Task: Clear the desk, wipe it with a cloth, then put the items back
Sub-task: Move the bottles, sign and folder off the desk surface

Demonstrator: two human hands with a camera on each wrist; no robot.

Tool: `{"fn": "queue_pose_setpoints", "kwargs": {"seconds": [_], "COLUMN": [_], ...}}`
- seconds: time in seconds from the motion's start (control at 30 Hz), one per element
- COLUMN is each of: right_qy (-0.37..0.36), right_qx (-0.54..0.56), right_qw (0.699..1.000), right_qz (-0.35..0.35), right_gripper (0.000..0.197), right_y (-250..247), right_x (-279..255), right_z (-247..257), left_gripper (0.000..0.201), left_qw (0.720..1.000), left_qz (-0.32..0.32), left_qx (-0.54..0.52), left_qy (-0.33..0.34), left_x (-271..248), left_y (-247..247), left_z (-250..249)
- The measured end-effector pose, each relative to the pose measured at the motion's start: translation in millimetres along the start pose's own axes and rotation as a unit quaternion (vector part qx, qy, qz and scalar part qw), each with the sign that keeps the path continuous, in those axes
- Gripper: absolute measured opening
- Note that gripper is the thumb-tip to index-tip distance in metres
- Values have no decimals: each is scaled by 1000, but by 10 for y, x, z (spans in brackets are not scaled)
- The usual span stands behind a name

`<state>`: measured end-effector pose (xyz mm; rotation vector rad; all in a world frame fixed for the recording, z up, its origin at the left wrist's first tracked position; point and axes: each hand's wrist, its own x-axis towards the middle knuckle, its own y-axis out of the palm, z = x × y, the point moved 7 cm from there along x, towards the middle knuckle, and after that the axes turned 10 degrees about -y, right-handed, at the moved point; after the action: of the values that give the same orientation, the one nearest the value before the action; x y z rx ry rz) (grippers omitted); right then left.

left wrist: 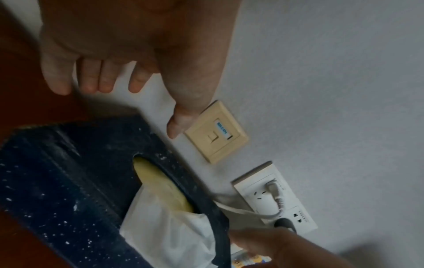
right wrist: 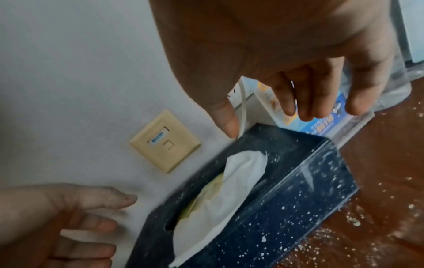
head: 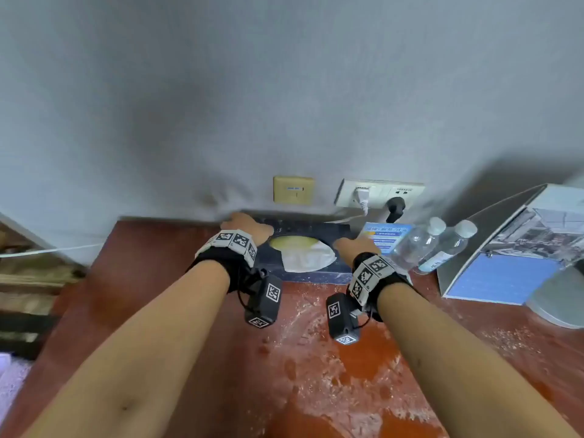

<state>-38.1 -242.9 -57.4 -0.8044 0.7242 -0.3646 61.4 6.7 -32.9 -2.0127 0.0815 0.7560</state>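
Note:
A dark navy tissue box (head: 303,229) stands against the wall at the back of the reddish desk (head: 347,390), speckled with white dust. A white tissue (head: 308,256) sticks out of its oval slot. My left hand (head: 249,227) hovers at the box's left end with fingers spread and holds nothing. My right hand (head: 357,246) is at the right end, also spread and empty. In the left wrist view the left hand (left wrist: 154,112) is just above the box (left wrist: 69,181). In the right wrist view the right hand (right wrist: 259,124) has its thumb by the box's (right wrist: 286,199) back corner.
White crumbs and dust cover the desk in front of the box. Right of the box stand a blue card sign (head: 387,237), two water bottles (head: 420,245) and a clear brochure stand (head: 521,248). Wall sockets (head: 379,192) with plugs and a beige data socket (head: 293,189) sit just behind.

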Motion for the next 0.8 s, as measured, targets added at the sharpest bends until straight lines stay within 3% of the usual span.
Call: {"fn": "queue_pose_setpoints", "kwargs": {"seconds": [0.1,0.17,0.27,0.47,0.6,0.7,0.8], "right_qy": [32,71,108,95,67,19,-23], "right_qx": [0,-22,-55,-39,-28,1,42], "right_qw": [999,997,993,994,995,998,997], "right_qz": [23,7,-12,-48,-68,-65,-59], "right_gripper": [79,97,104,68,61,43,38], "right_y": [262,401,552,528,440,291,168], "right_x": [162,254,406,304,98,-141,-403], "right_z": [60,12,-93,-63,51,257,393], "left_gripper": [103,102,88,83,87,102,117], "left_qw": [998,997,997,998,998,999,994], "left_qz": [53,75,69,60,62,21,-29], "left_qx": [20,21,30,13,6,33,94], "left_qy": [-23,-29,-32,-20,-20,5,51], "left_x": [242,340,434,438,241,7,-303], "left_y": [177,327,424,421,219,-89,-432], "left_z": [-4,-2,27,107,150,206,245]}}
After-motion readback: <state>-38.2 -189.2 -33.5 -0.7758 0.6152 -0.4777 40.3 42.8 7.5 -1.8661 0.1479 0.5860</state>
